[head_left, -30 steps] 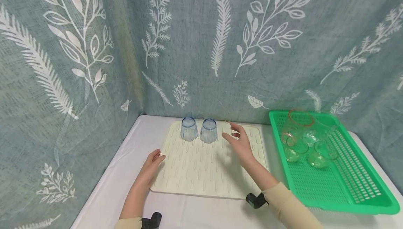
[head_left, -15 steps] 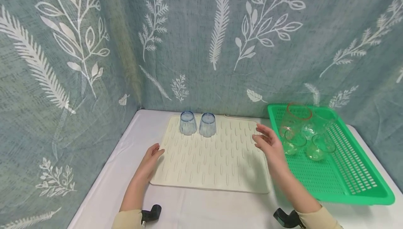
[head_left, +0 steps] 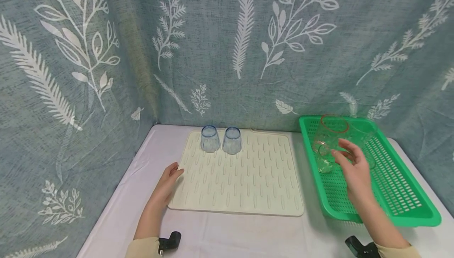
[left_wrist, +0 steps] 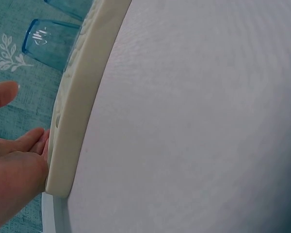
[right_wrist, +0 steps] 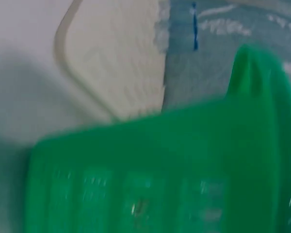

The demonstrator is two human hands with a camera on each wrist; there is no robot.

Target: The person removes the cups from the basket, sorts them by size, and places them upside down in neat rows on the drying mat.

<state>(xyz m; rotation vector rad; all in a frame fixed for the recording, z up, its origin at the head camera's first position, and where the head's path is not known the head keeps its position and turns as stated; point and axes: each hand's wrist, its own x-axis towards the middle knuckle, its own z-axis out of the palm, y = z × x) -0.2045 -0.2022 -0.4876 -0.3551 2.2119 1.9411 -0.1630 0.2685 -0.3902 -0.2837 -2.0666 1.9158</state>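
Observation:
Two blue-tinted glasses, the left one [head_left: 210,141] and the right one [head_left: 232,143], stand side by side at the back of a cream ridged drying mat [head_left: 244,183]. My left hand [head_left: 168,183] rests at the mat's left edge; in the left wrist view its fingers touch the mat's side. Over the green basket [head_left: 320,195] hovers my right hand [head_left: 354,169], fingers loosely bent, with nothing seen in them. Below and beyond it stand a tall red-rimmed glass [head_left: 328,129] and a small clear glass [head_left: 325,165]. Other glasses are partly hidden by the hand.
The basket's tall side wall [right_wrist: 184,131] fills much of the blurred right wrist view. A white cloth [head_left: 227,234] covers the table. Patterned blue-green curtain [head_left: 220,53] hangs behind and on the left, close to the mat's back edge.
My right hand has moved right, from over the mat beside the blue glasses to over the basket. The left hand has stayed at the mat's edge. The head view has shifted slightly.

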